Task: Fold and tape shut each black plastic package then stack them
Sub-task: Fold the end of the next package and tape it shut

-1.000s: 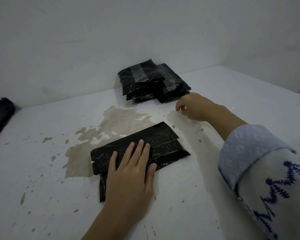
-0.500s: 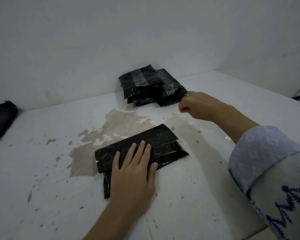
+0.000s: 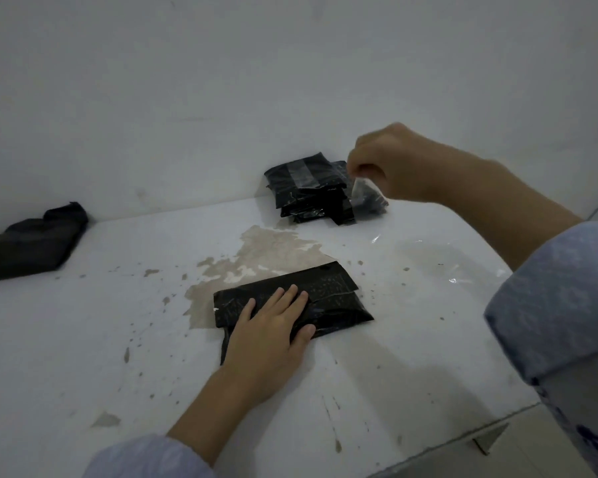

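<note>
Here, going from left to right, a crumpled dark black plastic bag (image 3: 32, 241) is lying at about nine o'clock on the white, stained tabletop (image 3: 83, 339), against the white wall (image 3: 221, 81). Near the middle, a brownish patch of worn surface (image 3: 266, 253) is showing at about eleven o'clock from the folded black plastic package (image 3: 328, 298), which is lying flat on the tabletop with its flap turned over. The left hand (image 3: 270, 332) is pressing down on the left half of that package, its fingers straight and close together, the thumb resting along the near edge. At roughly one o'clock from the package, a stack of taped black plastic packages (image 3: 308, 188) is sitting by the wall, well apart from it, clear tape crossing the top one. Further right, the right hand (image 3: 390, 167) is hovering above the stack's right side, fingers curled, thumb and fingertips pinching a strip of clear tape (image 3: 363, 191) that is hanging down in front of the stack. At three o'clock, a pale blue patterned sleeve (image 3: 560, 305) is filling the edge.
</note>
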`<state>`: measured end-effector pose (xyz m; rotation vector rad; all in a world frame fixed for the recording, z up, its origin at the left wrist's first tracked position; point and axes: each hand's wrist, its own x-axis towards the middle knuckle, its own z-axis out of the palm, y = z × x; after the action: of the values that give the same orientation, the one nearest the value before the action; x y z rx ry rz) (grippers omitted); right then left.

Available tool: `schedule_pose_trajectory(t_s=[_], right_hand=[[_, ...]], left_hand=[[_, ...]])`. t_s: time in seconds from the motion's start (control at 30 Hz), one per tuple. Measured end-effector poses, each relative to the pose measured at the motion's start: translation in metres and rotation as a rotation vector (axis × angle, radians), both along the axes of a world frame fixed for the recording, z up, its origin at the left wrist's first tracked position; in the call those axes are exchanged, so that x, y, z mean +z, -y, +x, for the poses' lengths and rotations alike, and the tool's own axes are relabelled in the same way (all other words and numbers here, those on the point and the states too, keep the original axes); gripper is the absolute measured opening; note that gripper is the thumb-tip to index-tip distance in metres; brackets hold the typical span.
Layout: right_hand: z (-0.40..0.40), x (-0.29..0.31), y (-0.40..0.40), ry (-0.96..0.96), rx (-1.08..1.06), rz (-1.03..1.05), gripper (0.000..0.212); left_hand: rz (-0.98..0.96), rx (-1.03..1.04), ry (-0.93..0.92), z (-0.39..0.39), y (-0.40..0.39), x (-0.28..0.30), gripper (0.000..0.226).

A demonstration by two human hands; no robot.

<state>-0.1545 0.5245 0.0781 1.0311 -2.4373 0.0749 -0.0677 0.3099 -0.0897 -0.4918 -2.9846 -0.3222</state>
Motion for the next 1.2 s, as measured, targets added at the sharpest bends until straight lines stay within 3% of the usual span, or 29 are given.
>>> schedule_pose_trajectory(t_s=[0.2,0.33,0.43,0.6,0.77,0.83,0.97,1.2], right_hand=[[0.044,0.03,0.056,0.064,0.04,-0.174,0.013],[0.059,0.038,0.098,0.079,0.075,-0.244,0.012],[0.065,0.042,0.12,0.083,0.092,-0.25,0.012],[0.068,0.042,0.137,0.064,0.098,-0.219,0.013],[0.062,0.034,0.133,0.074,0.045,-0.23,0.014],[0.061,0.033,0.129,0.095,0.011,-0.255,0.014],[0.063,0.025,0.115,0.199,-0.068,-0.353,0.014],[0.059,-0.029,0.094,0.733,-0.315,-0.81,0.019]], left_hand=[[0.107,-0.049,0.189,0.013,0.052,0.008,0.061],[0.544,-0.012,0.423,0.029,0.082,0.006,0.1],[0.778,-0.009,0.482,0.027,0.092,0.001,0.122],[1.12,-0.04,0.547,0.032,0.1,0.009,0.09],[1.04,0.077,0.471,0.02,0.107,0.005,0.02],[1.004,0.079,0.413,0.025,0.098,0.008,0.028],[1.215,0.087,0.384,0.04,0.09,0.018,0.034],[1.542,0.223,0.303,0.029,0.097,0.017,0.03]])
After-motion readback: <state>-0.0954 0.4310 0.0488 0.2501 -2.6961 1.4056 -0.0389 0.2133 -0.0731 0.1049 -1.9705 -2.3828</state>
